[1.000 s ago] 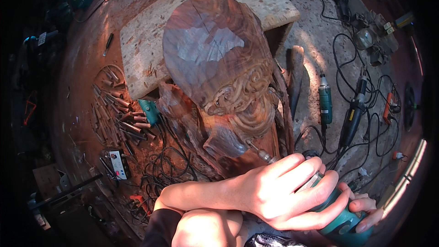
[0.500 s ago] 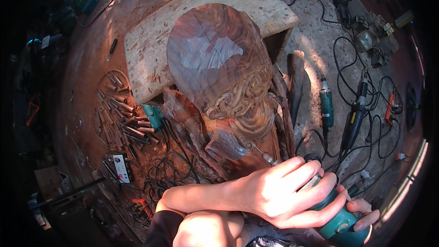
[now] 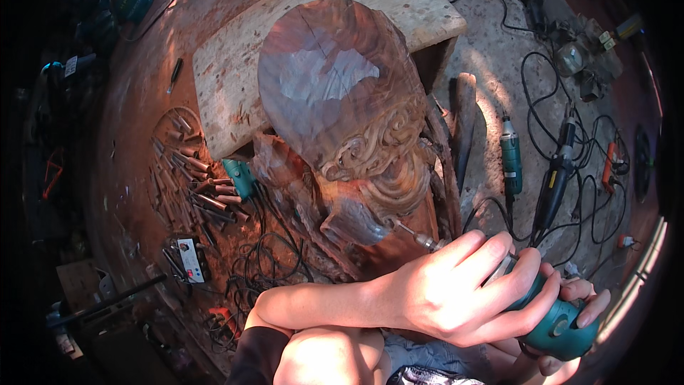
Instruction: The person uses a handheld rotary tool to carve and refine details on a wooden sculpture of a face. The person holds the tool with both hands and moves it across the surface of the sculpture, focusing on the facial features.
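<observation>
A large dark reddish wood carving (image 3: 342, 107), with a smooth rounded top and carved curls low down, leans on a pale board (image 3: 235, 78). My left hand (image 3: 456, 292) wraps over the front of a teal rotary grinder (image 3: 559, 321). Its thin metal bit (image 3: 413, 234) touches the carved lower part. My right hand (image 3: 577, 306) grips the tool's rear body from underneath, only its fingertips showing.
Several chisels (image 3: 192, 178) lie on the floor at the left beside a small teal tool (image 3: 239, 178). Two more power tools (image 3: 510, 160) with tangled black cords (image 3: 570, 199) lie at the right. A small control box (image 3: 191, 258) and loose wires sit lower left.
Both hands with the grinder have shifted slightly; the bit stays on the lower carving. The view has drifted a little.
</observation>
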Demonstrator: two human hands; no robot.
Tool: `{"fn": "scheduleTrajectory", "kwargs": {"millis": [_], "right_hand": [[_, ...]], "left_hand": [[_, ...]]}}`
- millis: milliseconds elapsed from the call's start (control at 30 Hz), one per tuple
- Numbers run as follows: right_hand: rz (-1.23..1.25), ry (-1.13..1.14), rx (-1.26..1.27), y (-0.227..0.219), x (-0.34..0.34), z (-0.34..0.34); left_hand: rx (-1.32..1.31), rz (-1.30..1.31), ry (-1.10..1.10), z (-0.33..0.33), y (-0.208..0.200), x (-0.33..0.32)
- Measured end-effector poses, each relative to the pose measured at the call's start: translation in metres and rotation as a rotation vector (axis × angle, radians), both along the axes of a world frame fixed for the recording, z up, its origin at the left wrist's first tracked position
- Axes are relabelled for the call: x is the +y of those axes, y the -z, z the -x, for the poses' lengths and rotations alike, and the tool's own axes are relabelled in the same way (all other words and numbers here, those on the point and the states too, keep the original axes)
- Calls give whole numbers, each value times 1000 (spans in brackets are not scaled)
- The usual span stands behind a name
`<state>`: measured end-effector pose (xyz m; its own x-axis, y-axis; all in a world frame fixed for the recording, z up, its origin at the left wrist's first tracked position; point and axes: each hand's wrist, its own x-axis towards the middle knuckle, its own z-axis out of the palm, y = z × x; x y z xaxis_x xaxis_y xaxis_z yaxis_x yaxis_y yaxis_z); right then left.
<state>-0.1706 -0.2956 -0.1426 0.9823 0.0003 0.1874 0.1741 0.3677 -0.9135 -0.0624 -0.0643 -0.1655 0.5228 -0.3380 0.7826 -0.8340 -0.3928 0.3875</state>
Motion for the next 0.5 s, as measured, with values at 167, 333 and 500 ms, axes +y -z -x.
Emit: {"fn": "scheduleTrajectory", "kwargs": {"millis": [167,333,500], "right_hand": [[-79,-19,43,8,1,-3],[-192,-113,4,18,-7,-7],[-182,-4,81,16,-2,1]], "left_hand": [[-2,-15,-51,0,5,-1],[-7,-27,-54,-1,6,-3],[18,-25,-51,-1,4,-1]]}}
